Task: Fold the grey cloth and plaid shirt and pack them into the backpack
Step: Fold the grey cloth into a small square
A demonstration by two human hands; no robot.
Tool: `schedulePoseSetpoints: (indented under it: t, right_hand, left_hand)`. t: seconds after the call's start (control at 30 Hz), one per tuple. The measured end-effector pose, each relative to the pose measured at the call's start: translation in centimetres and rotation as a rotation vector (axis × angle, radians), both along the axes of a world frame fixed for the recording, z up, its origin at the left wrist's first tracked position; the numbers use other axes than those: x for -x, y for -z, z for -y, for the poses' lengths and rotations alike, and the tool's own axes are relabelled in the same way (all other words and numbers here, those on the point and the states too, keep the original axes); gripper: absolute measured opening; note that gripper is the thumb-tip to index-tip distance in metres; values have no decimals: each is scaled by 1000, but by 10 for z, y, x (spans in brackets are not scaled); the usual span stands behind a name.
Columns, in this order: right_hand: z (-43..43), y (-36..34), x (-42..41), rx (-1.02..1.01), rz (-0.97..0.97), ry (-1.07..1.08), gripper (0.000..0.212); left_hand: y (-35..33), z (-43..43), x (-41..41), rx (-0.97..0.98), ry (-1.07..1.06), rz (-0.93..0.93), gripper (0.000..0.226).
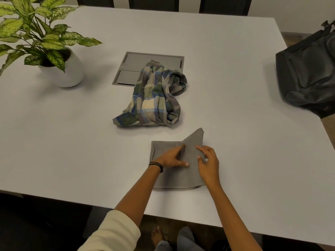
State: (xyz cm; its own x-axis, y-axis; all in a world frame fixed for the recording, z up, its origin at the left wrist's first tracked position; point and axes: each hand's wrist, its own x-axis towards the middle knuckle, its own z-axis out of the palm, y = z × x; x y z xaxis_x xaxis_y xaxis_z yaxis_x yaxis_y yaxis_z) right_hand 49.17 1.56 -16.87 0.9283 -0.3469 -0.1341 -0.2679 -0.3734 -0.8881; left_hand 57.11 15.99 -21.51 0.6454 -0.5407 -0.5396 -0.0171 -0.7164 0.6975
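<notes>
On my feed the nearest things sit below the table's (pixel 72 142) near edge: a cream sleeve (pixel 116 232) on the left arm, grey-clad knees and a bare foot (pixel 157 236) on the floor.

Just in from the near edge, a little right of its middle, lies the cloth (pixel 174 178); it is partly folded into a rough square, flat on the left, with its right part lifted into a flap that peaks on the far side. Both hands are on it; the left hand (pixel 173 158), a dark band (pixel 156 164) at its wrist, lies flat with fingers straight, pressing the cloth's middle beside the crease; the right hand (pixel 208 164) is at the cloth's right edge, thumb and fingers curled about the raised flap. The two hands are close together but apart.

Farther in, near the table's centre, the shirt (pixel 154 98) lies crumpled and untouched, well clear of the hands; its far end covers part of a grey recessed panel (pixel 154 57).

At the left edge stands a plant (pixel 36 29) in a white pot (pixel 67 73); at the right edge the backpack (pixel 308 73) slumps, partly overhanging; I cannot tell whether it is unzipped. Dark chairs (pixel 154 3) line the far edge.
</notes>
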Motion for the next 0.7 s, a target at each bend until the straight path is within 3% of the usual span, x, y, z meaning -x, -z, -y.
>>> schedulePoseSetpoints:
  t: [0.13,0.27,0.4,0.57,0.7]
  right_hand:
    - [-24,-6,-1,7,34,-86,36]
    - [-50,-5,0,3,11,-170,35]
    - [-73,-1,0,17,-19,-258,36]
    - [-88,9,-1,-19,-68,-523,40]
    - [-82,19,6,-67,2,-493,33]
  left_hand:
    - [-32,-22,-19,296,-419,19,42]
    - [-56,-41,-30,417,-562,-34,40]
    - [-63,-49,-31,325,-542,-48,46]
    - [-40,-62,-34,83,-567,229,36]
    - [-27,-73,-31,67,-667,285,31]
